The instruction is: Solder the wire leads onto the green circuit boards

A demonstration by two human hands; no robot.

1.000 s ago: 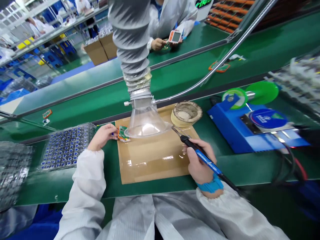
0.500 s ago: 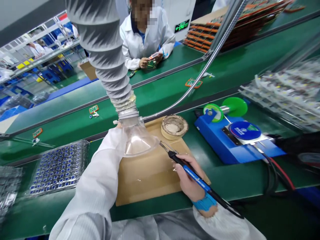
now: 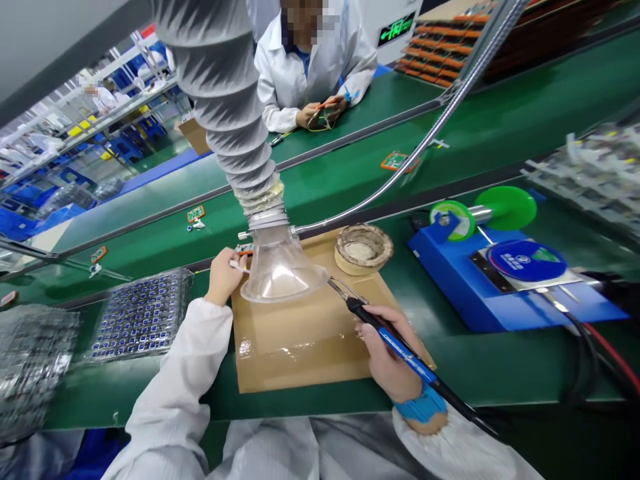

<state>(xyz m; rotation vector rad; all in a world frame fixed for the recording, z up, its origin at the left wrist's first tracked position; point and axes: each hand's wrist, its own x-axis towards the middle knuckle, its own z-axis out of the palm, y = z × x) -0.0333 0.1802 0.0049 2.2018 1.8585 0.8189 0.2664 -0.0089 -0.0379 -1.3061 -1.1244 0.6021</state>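
My right hand (image 3: 395, 360) is wrapped round a blue and black soldering iron (image 3: 400, 350). Its metal tip points up and left, close to the rim of a clear fume hood (image 3: 280, 270). Left of that hood, my left hand (image 3: 225, 277) is closed, with a small white piece (image 3: 239, 266) pinched at the fingertips. Just behind these fingers an orange-edged circuit board (image 3: 245, 249) shows in part; the hood hides the rest. Beneath the hood lies a brown cardboard sheet (image 3: 295, 353). A round, dark-stained pot (image 3: 364, 250) stands on its far right part.
A blue solder feeder (image 3: 465, 280) with a green reel stands right. Trays of small blue parts (image 3: 143, 313) lie left. A grey duct (image 3: 235, 113) and metal hose (image 3: 415, 160) hang ahead. Circuit boards (image 3: 197, 213) lie on the green belt. A co-worker (image 3: 315, 73) sits opposite.
My left hand has come from behind the hood to its left side, now with the white piece and the board showing there. My right hand still holds the soldering iron. The view has shifted.
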